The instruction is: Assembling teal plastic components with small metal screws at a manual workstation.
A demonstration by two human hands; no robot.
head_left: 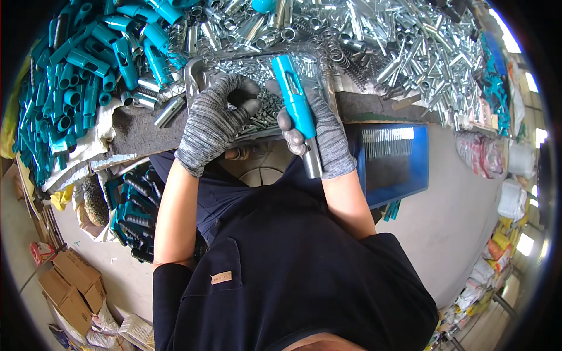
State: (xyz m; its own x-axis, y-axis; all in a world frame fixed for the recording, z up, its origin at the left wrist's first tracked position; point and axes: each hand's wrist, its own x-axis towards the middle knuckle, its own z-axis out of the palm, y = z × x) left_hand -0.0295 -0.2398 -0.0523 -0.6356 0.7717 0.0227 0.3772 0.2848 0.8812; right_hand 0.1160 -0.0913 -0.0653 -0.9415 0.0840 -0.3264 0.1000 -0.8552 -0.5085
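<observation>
My right hand (328, 140), in a grey knit glove, is wrapped round a teal slotted tube (298, 108). A silver metal tube (312, 159) sticks out of its lower end, and an oblong slot shows near its top. My left hand (213, 126), gloved alike, is over the left side of a metal tray (196, 73). Its thumb and forefinger curl toward each other; whether a small part is between the tips, I cannot make out. Small metal pins and fittings (269, 108) lie in the tray, between my hands.
Teal slotted tubes (88, 82) heap up at the left of the bench. Silver tubes, springs (339, 55) and pins (433, 52) spread across the back and right. A blue bin (395, 169) stands below on the right. Black-and-teal parts (137, 210) and cardboard boxes (73, 286) are lower left.
</observation>
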